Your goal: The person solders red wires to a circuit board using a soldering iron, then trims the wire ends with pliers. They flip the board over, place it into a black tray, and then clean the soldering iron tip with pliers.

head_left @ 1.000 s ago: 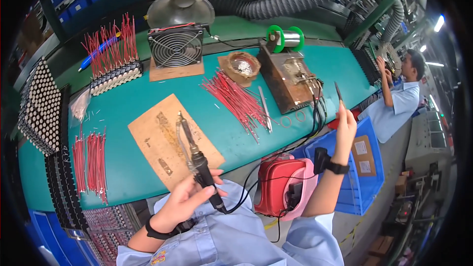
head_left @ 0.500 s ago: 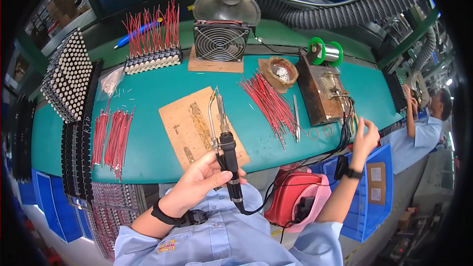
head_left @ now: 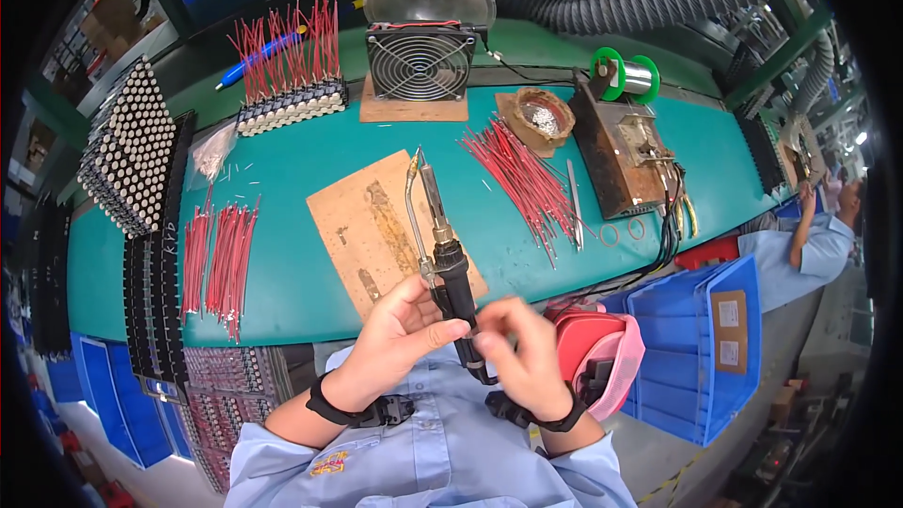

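Note:
My left hand is closed around the black handle of a soldering iron, just above my lap at the table's front edge. The iron tilts with its tip up and away, and a thin metal feed tube runs alongside the tip. Close against the handle's right side is my right hand, its fingers bent toward the iron. Motion blur hides whether those fingers grip it. Beyond the iron lies a scorched brown board on the green mat.
Red wires lie in a bundle right of the board and in piles at left. A fan, a rusty metal box, a solder spool and a bowl stand behind. A blue bin sits right; a co-worker is beyond.
My right hand has come in from the metal box at the right to the iron's handle. The iron has shifted slightly right in my left hand.

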Motion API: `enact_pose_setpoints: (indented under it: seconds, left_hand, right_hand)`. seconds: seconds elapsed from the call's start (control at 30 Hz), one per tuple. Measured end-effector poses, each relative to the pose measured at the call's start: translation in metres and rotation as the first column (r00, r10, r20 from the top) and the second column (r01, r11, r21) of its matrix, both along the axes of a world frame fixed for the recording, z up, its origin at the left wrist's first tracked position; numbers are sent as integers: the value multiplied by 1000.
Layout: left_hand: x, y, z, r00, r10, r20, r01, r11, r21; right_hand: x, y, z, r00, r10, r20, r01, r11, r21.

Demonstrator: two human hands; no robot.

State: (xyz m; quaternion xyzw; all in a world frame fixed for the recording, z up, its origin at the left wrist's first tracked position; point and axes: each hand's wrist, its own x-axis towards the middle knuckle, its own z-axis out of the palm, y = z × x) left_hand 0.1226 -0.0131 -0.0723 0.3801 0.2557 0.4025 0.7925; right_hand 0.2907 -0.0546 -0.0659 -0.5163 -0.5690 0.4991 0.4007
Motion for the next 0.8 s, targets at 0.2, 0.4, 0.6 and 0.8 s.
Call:
enact_pose_setpoints:
  seconds: [0.2, 0.4, 0.6, 0.8]
  left_hand:
    - [-2, -8, -11, 997, -57, -44, 61, 993, 102]
    - [-2, -6, -19, 984, -177, 10, 177, 982, -69]
    - [-2, -5, -31, 972, -235, -2, 235, 970, -64]
    - [1, -4, -30, 972, -226, 59, 230, 970, -73]
  right_hand:
    - [2, 26, 13, 996, 36, -76, -27, 993, 112]
    - [4, 25, 7, 947, 29, -321, -39, 999, -25]
    - [0, 26, 15, 954, 8, -300, -5, 1000, 10]
    - [-1, 26, 13, 949, -29, -313, 26, 1000, -13]
